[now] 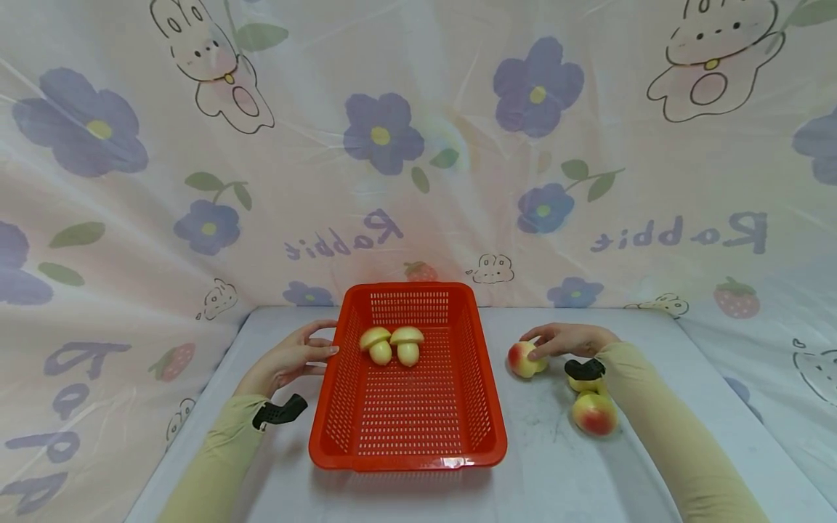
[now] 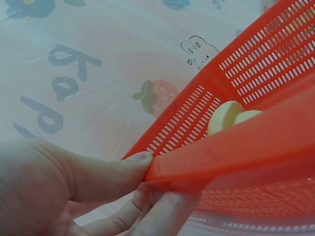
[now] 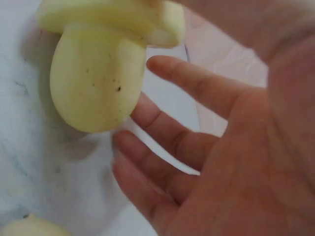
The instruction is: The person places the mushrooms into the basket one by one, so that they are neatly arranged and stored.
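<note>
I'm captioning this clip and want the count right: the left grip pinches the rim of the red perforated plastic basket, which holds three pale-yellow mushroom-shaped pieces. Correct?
The count is wrong: the head view shows two pale-yellow mushroom-shaped pieces, not three, inside the red perforated plastic basket. The left grip does pinch its rim.

A rabbit-and-flower printed curtain (image 1: 458, 211) hangs behind a white table (image 1: 543, 465).
</note>
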`<control>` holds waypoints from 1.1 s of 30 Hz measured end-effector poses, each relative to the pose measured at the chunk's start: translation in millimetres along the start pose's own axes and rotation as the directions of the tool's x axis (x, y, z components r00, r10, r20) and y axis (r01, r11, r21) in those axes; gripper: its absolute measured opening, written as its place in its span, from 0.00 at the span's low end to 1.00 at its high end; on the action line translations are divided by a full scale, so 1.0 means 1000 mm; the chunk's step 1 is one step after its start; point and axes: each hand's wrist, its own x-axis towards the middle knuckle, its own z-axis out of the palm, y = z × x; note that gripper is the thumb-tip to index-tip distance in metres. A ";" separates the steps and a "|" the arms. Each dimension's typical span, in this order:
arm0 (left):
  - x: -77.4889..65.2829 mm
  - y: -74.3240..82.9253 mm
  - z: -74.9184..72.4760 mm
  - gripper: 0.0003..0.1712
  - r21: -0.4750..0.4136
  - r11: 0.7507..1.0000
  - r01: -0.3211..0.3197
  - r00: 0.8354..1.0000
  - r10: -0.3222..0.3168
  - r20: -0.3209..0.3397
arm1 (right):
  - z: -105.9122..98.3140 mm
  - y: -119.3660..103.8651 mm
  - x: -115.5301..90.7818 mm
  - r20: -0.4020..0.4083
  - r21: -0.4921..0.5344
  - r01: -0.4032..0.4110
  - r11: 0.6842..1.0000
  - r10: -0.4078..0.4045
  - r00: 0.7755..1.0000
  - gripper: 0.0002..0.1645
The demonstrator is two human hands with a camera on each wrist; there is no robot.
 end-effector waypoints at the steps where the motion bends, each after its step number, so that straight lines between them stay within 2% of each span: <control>1: 0.000 0.000 0.000 0.38 -0.001 1.000 0.000 1.000 0.000 0.001 | 0.001 0.000 0.000 0.004 0.006 -0.002 1.000 0.002 1.000 0.35; 6: 0.000 0.000 0.000 0.38 -0.006 1.000 -0.003 1.000 0.003 0.005 | 0.003 0.001 0.003 0.045 0.050 0.020 0.999 -0.022 0.999 0.35; 13: 0.000 0.000 0.000 0.38 -0.015 1.000 -0.003 1.000 0.003 0.013 | 0.005 0.000 0.004 0.018 0.052 0.015 0.999 -0.016 1.000 0.33; 22: 0.000 -0.001 0.000 0.38 -0.031 1.000 0.002 1.000 -0.002 0.004 | 0.008 -0.001 0.007 0.022 0.061 0.006 0.998 -0.007 1.000 0.30; 27: 0.001 -0.002 0.000 0.38 -0.027 1.000 -0.007 1.000 0.007 0.010 | 0.010 0.000 0.005 0.026 0.045 0.022 0.999 -0.023 0.999 0.31; 33: 0.001 -0.003 0.000 0.38 -0.031 0.999 -0.005 1.000 0.005 0.003 | 0.006 -0.001 0.001 -0.014 0.058 0.072 0.996 -0.071 0.997 0.27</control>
